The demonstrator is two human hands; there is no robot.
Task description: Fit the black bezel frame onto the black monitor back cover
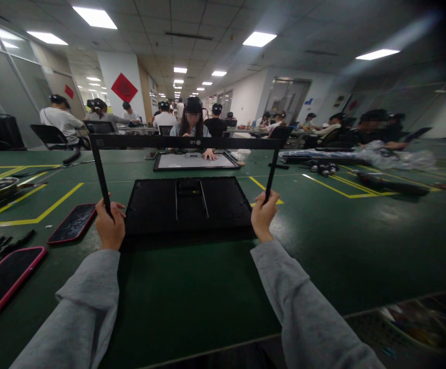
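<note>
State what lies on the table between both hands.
The head view shows a black panel lying on the green table between the left hand and the right hand.

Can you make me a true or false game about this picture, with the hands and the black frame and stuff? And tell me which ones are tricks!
1. The left hand and right hand both hold the black frame. True.
2. The frame lies flat on the table. False: the hands hold it up above the green table.
3. The letters on the frame say LG. True.
4. Both phones are to the right of the black panel. False: the farther phone and nearer phone lie left of the black panel.
5. The sleeves are bright yellow. False: the sleeves are grey.
</note>
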